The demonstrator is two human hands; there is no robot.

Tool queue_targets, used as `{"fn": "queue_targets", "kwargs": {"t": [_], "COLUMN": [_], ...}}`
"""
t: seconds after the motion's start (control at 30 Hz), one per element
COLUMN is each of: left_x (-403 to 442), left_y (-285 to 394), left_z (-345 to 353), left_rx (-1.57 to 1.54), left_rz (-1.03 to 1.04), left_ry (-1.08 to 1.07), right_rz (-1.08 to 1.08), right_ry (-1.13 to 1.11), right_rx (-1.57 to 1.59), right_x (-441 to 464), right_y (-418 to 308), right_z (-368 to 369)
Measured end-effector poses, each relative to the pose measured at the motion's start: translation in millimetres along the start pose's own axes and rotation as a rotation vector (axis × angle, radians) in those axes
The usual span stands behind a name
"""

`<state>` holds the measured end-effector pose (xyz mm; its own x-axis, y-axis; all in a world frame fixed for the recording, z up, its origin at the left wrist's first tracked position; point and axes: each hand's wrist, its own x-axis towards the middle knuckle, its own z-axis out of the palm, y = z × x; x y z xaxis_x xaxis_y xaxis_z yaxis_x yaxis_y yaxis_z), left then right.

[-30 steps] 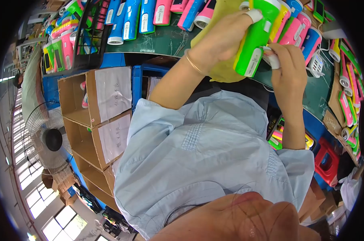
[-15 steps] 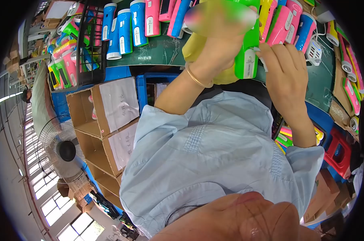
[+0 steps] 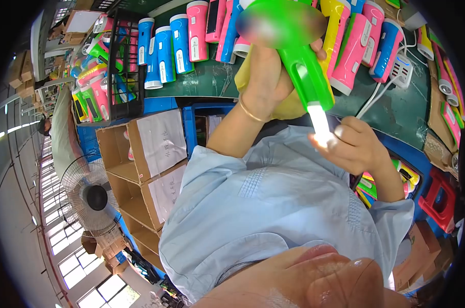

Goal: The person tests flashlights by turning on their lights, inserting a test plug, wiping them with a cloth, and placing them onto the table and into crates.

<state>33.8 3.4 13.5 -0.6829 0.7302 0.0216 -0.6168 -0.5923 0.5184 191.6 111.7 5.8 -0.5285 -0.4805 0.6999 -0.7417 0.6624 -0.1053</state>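
My left hand (image 3: 267,77) is wrapped around a green flashlight (image 3: 307,77), which slants down over the table edge; a blur covers part of its head. A glowing white strip (image 3: 318,123) sticks out of the flashlight's lower end. At the strip's far tip, the fingers of my right hand (image 3: 353,146) are pinched, and glare hides the exact contact. Beneath my left hand is a piece of yellow cloth (image 3: 283,109).
Pink, blue and yellow flashlights (image 3: 180,43) line the green table (image 3: 212,77). A white USB charger (image 3: 401,72) with cables sits right. A black basket (image 3: 124,66) of flashlights, cardboard compartments (image 3: 122,138) and a fan (image 3: 96,197) are left; a red stool (image 3: 438,200) is right.
The green flashlight has tilted, its lower end swinging toward me. My right hand has moved down from its side to below its end. A bright white strip now shows there.
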Motion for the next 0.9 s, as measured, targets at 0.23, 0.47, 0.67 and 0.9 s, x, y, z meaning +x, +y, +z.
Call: {"fn": "queue_targets", "kwargs": {"t": [0.23, 0.47, 0.67, 0.9], "left_x": [-25, -40, -48, -41], "left_y": [-17, -16, -13, -5], "left_z": [-39, -41, -8, 7], "left_rx": [0.952, 1.104, 0.807, 0.876], "left_rz": [0.278, 0.322, 0.008, -0.032], "left_ry": [-0.491, -0.536, -0.108, -0.066], "right_rz": [0.799, 0.951, 1.140, 1.057], "right_ry": [0.402, 0.355, 0.417, 0.387], "right_rx": [-0.054, 0.397, 0.496, 0.520], "right_x": [14, -8, -9, 4], "right_y": [0, 4, -4, 0], "right_z": [41, 19, 11, 10]}}
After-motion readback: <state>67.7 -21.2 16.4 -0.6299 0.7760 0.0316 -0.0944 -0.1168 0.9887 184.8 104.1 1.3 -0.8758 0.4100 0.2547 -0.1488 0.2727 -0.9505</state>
